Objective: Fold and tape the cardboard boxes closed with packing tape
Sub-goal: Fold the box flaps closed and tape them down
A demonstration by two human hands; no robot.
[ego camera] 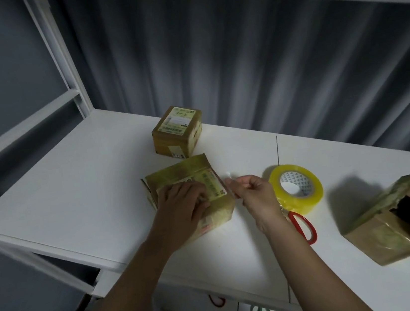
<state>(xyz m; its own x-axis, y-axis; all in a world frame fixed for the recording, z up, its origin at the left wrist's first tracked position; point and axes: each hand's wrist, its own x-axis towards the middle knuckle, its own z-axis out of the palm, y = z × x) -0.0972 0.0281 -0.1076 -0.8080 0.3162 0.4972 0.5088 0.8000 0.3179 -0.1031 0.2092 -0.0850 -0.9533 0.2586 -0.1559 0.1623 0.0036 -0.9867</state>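
White desk (79, 198); left hand (181, 205) presses box (191, 196), long axis diagonal.

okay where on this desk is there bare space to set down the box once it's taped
Widest bare patch: the desk's left part, between its left edge and the box under the left hand. A smaller one lies behind the tape roll, beside the far box. It is crowded at the right hand, scissors and open box.

Little here reads clearly. The box under my left hand (179, 205) carries a pale label (211, 184) with rows of print — too blurred to make out. Behind that box, the far box (177, 131) has a top label (177, 121) with handwritten strokes and fine print, illegible too.
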